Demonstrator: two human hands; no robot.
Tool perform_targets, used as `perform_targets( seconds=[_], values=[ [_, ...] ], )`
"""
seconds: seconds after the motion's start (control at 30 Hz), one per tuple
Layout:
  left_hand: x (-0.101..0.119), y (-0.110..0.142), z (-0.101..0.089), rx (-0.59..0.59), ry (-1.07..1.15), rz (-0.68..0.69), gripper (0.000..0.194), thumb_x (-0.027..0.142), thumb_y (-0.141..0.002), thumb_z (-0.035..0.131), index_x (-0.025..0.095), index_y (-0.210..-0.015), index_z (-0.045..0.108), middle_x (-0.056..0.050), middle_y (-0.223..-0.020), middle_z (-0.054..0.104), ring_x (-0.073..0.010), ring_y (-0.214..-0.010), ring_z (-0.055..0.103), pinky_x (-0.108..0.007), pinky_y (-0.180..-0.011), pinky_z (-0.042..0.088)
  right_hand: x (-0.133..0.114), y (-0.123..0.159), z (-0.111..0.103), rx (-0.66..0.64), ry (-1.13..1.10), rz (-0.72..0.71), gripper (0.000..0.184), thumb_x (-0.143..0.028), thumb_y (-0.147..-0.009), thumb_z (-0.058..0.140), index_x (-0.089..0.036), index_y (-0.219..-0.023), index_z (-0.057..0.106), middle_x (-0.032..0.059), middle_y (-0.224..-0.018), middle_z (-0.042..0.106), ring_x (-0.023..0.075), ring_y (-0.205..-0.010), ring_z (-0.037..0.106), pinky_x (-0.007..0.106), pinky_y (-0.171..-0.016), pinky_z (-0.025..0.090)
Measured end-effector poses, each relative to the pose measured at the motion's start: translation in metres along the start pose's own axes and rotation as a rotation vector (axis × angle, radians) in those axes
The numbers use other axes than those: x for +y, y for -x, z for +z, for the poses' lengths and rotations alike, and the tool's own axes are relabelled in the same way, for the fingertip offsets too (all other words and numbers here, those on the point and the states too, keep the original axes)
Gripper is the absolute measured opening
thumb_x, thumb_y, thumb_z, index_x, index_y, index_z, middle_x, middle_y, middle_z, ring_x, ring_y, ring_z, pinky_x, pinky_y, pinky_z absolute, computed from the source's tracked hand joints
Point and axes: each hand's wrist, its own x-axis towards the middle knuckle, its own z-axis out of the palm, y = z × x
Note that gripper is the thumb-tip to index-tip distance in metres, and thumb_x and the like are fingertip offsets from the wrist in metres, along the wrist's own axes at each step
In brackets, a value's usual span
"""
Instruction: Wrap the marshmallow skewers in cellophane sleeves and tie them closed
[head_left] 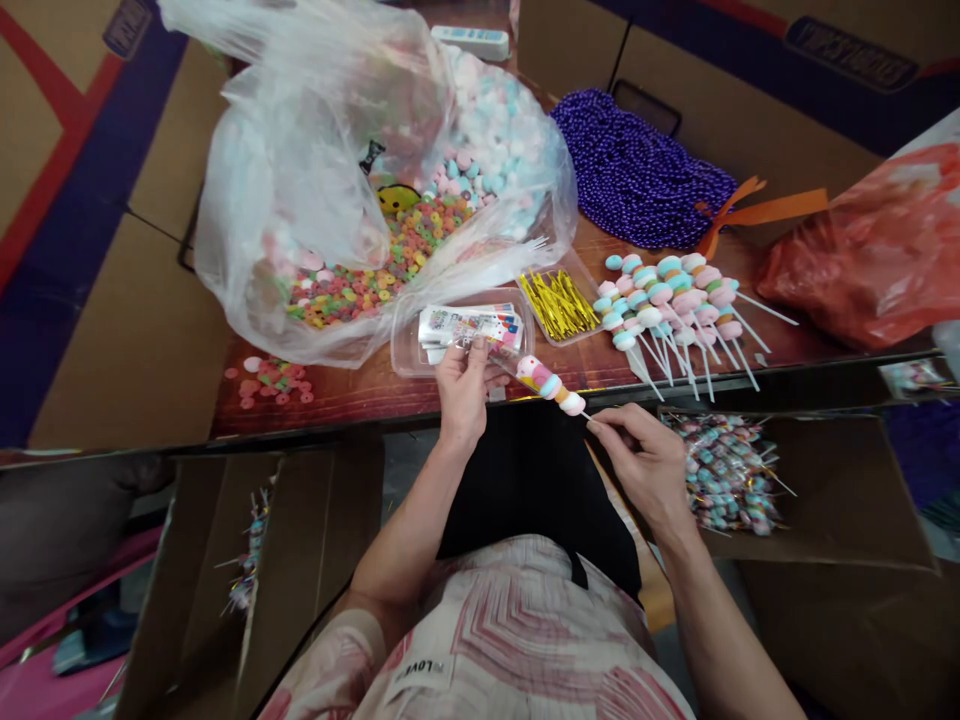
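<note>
My left hand (pixel 463 395) pinches a clear printed candy wrapper (pixel 504 354) above the table's front edge. My right hand (pixel 643 455) grips the white stick of a marshmallow candy skewer (pixel 551 387) between thumb and fingertips. The skewer slants up to the left, and its upper end appears to be within the wrapper; how far in is hard to tell. Behind my left hand, flat printed wrappers (pixel 471 325) lie in a clear plastic tub (pixel 405 345). Gold twist ties (pixel 559 305) fill a smaller tray beside it. Several unwrapped marshmallow skewers (pixel 675 295) lie piled to the right.
A large clear bag (pixel 247 200) holds ring candies and marshmallows. Loose ring candies (pixel 271 382) lie at left. Purple bead strings (pixel 637 165) and a red plastic bag (pixel 870 250) sit to the right. Below the table, a cardboard box (pixel 832 480) contains wrapped skewers (pixel 731 475).
</note>
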Motion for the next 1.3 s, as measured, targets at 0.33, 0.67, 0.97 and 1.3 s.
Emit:
perform_targets(
  seconds=[0.33, 0.67, 0.97, 1.3],
  values=[
    [-0.004, 0.005, -0.002, 0.008, 0.047, 0.043, 0.044, 0.053, -0.072, 0.080, 0.021, -0.086, 0.054, 0.002, -0.076, 0.072, -0.0151, -0.065, 0.074, -0.023, -0.061, 0.058, 0.001, -0.001, 0.002, -0.034, 0.080, -0.117, 0.011, -0.017, -0.092, 0.063, -0.021, -0.083, 0.066, 0.0001, -0.070, 0.059, 0.0153, -0.067, 0.051, 0.032, -0.065, 0.039],
    [0.000, 0.007, -0.003, -0.093, 0.006, -0.008, 0.042, 0.053, -0.075, 0.078, 0.022, -0.092, 0.057, -0.001, -0.077, 0.075, -0.0209, -0.084, 0.077, -0.027, -0.069, 0.061, -0.002, 0.001, 0.004, -0.065, -0.078, 0.043, 0.013, -0.021, -0.091, 0.065, -0.021, -0.078, 0.067, -0.0015, -0.070, 0.059, 0.0130, -0.062, 0.050, 0.029, -0.060, 0.038],
    [-0.003, 0.005, -0.006, -0.056, -0.016, -0.031, 0.038, 0.053, -0.079, 0.074, 0.022, -0.086, 0.052, -0.001, -0.075, 0.073, -0.0205, -0.085, 0.077, -0.026, -0.067, 0.060, 0.001, 0.000, 0.001, -0.148, -0.112, 0.091, 0.018, -0.024, -0.096, 0.055, -0.022, -0.081, 0.063, 0.0000, -0.073, 0.059, 0.0153, -0.068, 0.054, 0.031, -0.065, 0.041],
    [-0.006, 0.018, -0.001, -0.179, 0.005, -0.081, 0.045, 0.055, -0.075, 0.078, 0.021, -0.094, 0.054, -0.006, -0.088, 0.077, -0.0239, -0.092, 0.076, -0.032, -0.077, 0.060, 0.000, -0.002, 0.009, -0.095, 0.241, -0.216, 0.017, -0.021, -0.096, 0.057, -0.021, -0.080, 0.062, 0.0010, -0.067, 0.057, 0.0170, -0.065, 0.049, 0.035, -0.069, 0.032]
  ],
)
